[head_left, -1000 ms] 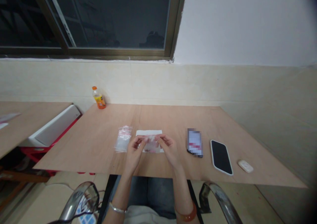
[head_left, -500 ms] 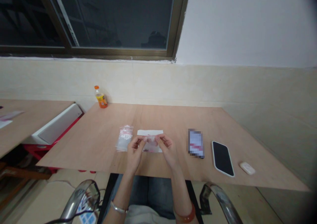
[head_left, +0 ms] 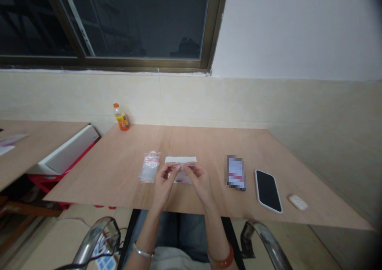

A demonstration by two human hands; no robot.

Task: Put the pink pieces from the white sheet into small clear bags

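Observation:
Between my two hands is a small clear plastic bag (head_left: 182, 178), with something pinkish showing near its lower part. My left hand (head_left: 163, 181) pinches its upper edge with thumb and fingers. Close against it, my right hand (head_left: 200, 181) pinches the same edge, the thumbs almost meeting. A sheet of white paper (head_left: 180, 159) lies flat on the table beneath and behind the bag, partly covered by the hands. Just left of my left hand rests a stack of clear zip bags (head_left: 150, 167) with reddish seal lines.
To the right on the wooden table (head_left: 209, 142) lie a blurred-out phone (head_left: 236, 173), a white-edged dark tablet or phone (head_left: 268, 191) and a small white case (head_left: 297, 202). An orange drink bottle (head_left: 121, 118) stands at the back left corner. Metal chair arms (head_left: 265, 240) flank my legs.
My right hand has slid left along the bag's upper edge, so the two thumbs are now closer together. My left hand has shifted slightly right. The other things on the table stay put.

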